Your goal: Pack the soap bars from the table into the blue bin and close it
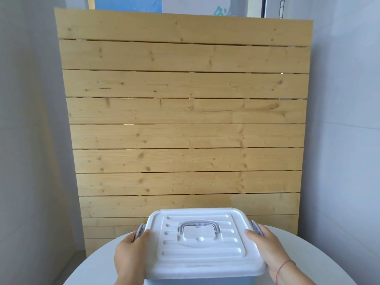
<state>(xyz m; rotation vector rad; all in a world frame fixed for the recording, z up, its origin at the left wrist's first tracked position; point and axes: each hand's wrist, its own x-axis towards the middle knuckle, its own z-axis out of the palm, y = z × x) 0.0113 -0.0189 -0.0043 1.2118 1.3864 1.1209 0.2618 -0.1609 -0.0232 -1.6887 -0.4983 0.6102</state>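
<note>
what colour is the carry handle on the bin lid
Light grey carry handle, folded flat on the white lid; the head view shows it.

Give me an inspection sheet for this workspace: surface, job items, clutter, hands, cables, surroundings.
Surface: round white table, bare where visible.
Job items: blue bin sits on the table with its white lid on; grey carry handle lies flat; no soap bars visible.
Clutter: nothing seen.
Hands: left hand and right hand grip opposite sides of the lid at the grey side latches; whether the latches are locked cannot be told.
Cables: nothing seen.
Surroundings: wooden slat panel stands behind the table, against pale walls.
</note>
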